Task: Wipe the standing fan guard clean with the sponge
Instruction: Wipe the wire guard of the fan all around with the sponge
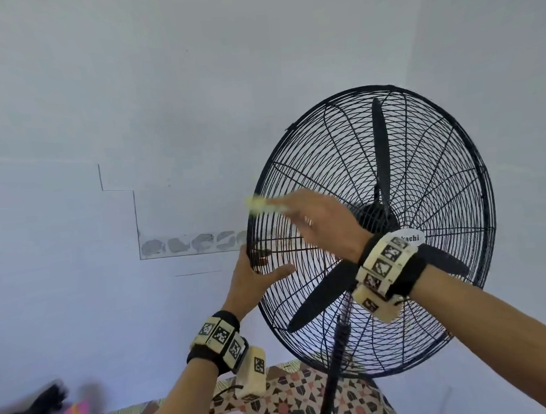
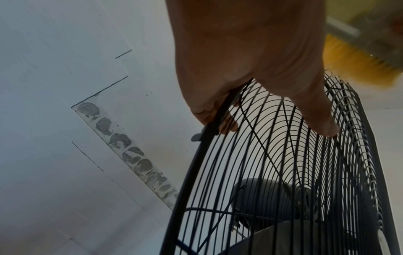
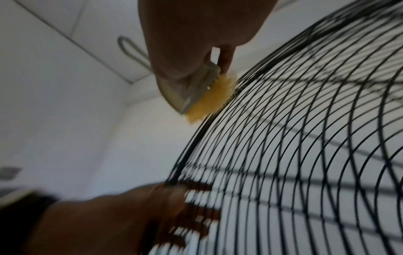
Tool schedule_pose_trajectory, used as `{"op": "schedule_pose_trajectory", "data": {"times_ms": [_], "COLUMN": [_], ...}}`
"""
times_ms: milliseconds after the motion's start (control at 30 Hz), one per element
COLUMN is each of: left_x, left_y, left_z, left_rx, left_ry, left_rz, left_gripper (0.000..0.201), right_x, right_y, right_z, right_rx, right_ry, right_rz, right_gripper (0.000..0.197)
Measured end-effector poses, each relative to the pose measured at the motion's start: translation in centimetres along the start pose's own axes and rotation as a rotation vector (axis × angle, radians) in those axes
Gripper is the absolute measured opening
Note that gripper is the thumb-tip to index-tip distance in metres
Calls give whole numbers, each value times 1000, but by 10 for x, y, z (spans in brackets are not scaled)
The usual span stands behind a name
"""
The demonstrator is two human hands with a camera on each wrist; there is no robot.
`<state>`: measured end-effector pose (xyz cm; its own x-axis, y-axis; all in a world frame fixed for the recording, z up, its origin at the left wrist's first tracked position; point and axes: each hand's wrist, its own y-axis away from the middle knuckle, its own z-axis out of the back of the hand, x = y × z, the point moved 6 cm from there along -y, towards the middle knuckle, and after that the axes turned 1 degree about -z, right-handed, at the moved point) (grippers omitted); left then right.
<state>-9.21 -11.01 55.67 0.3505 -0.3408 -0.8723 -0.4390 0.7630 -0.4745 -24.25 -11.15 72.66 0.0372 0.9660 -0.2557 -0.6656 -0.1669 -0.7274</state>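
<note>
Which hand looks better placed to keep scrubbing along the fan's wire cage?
The right. The right hand already grips the yellow-bristled brush with its bristles against the fan guard near the rim. The left hand is occupied gripping the guard's edge, apparently steadying it.

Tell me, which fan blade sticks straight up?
The blade rising from the hub toward the top of the fan guard. The other two blades slant downward, one lower left, one lower right.
</note>
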Motion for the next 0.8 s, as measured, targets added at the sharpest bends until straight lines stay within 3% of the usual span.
{"op": "schedule_pose_trajectory", "data": {"times_ms": [67,100,167,233,267,333,400,467,500,567,633,667,733,800], "left_x": [2,2,-6,-14,-17,-13,-5,-2,-5,-11,-14,-14,-11,-15], "left_y": [2,2,3,2,2,4,7,7,6,4,1,1,0,-3], "left_z": [-1,-1,-2,-2,-1,1,1,0,-1,-1,0,1,4,5], "left_rx": [-11,-11,-10,-6,0,10,3,1,-4,-9,7,24,70,151], "left_ry": [10,12,21,14,11,7,1,-6,-3,1,-9,-16,-1,45], "left_rz": [17,19,18,-29,-56,-21,26,31,31,8,-28,-16,44,77], "left_gripper": [98,99,96,73,64,82,100,102,102,90,77,84,98,86], "right_x": [-23,-24,-10,15,21,12,-14,-29,-26,-6,9,5,-21,-47], "right_y": [-11,-11,-2,18,23,12,-3,-5,-2,16,33,33,27,27], "right_z": [21,21,-2,-28,-30,-14,13,22,16,-11,-23,-16,13,41], "right_rx": [-206,-221,-56,227,282,137,-155,-241,-190,58,228,171,-139,-404], "right_ry": [65,63,-4,-43,-46,-76,-23,32,25,-47,-91,-98,-50,40], "right_rz": [-131,-134,-8,107,117,43,-92,-190,-160,-13,22,-19,-189,-344], "right_gripper": [40,40,41,38,38,38,42,41,40,37,36,34,26,23]}}
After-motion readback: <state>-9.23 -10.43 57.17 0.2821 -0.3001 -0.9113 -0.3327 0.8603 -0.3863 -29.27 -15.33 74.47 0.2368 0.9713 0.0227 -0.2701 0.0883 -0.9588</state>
